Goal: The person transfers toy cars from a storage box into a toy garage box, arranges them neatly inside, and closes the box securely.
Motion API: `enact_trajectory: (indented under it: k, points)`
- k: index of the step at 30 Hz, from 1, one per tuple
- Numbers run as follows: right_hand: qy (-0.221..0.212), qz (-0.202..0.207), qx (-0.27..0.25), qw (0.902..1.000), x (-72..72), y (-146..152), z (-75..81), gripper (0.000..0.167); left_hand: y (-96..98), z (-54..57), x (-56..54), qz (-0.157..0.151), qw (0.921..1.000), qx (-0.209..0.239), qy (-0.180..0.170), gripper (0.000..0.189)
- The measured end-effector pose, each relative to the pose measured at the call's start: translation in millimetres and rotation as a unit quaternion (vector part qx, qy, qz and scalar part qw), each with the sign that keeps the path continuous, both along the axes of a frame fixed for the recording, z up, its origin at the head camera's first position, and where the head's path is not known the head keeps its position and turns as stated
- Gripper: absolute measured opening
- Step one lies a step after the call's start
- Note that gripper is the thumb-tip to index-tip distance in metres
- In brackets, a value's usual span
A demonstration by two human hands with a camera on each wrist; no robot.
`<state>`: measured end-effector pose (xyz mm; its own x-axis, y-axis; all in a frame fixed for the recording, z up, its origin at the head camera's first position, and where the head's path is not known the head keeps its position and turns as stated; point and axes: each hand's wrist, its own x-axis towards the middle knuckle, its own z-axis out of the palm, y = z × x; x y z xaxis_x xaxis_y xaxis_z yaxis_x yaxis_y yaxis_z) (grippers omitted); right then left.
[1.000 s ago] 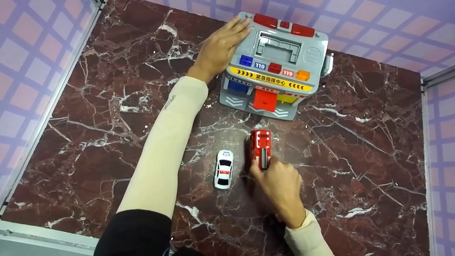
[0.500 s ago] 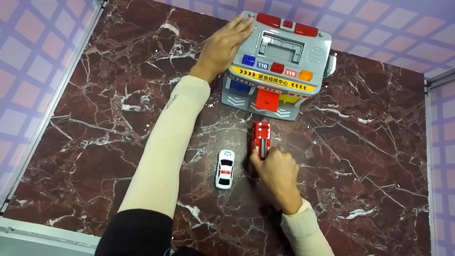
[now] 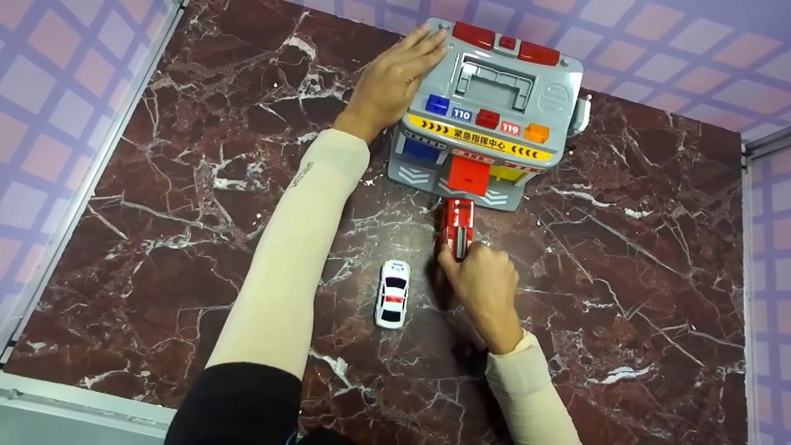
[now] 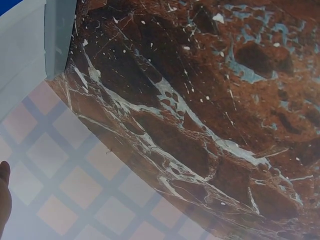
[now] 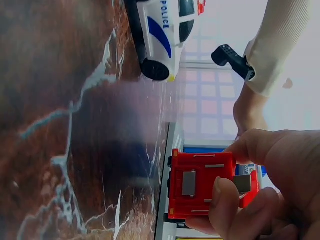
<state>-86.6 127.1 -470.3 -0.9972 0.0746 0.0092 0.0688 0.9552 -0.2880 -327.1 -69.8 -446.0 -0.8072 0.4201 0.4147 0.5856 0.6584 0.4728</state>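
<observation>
A red toy fire truck (image 3: 460,224) stands on the table with its front at the edge of a grey toy rescue station (image 3: 426,176). My right hand (image 3: 485,281) grips the truck's rear end; in the right wrist view, the thumb and fingers lie around its red back (image 5: 200,172). The station's red door (image 3: 468,175) hangs down over the base, just ahead of the truck. My left hand (image 3: 389,83) rests with straight fingers against the left side and top of the station. Left of the truck is a white toy police car (image 3: 392,294), touched by neither hand.
Dark red marbled tabletop (image 3: 185,247) lies under everything. Panels with a pink and lilac check pattern (image 3: 667,62) stand along the back and sides. A white side piece (image 3: 581,116) sticks out at the station's right.
My right hand has slid the fire truck forward, up to the station's front edge. The left hand stays on the station, and the police car keeps its place.
</observation>
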Motion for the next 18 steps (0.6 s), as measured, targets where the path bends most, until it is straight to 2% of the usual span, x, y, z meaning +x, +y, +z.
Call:
enact_trajectory:
  k: [7,18]
  points:
    - [-0.001,-0.002,-0.003,1.0,-10.1,-2,-1.8,0.05,-1.4,1.9,0.7,0.002,0.9997,-0.009,-0.02,0.038]
    - [-0.022,-0.016,-0.001,0.9996,-21.3,-3,-6.9,0.051,-0.5,2.9,0.1,-0.004,0.9993,-0.032,-0.018,0.04]
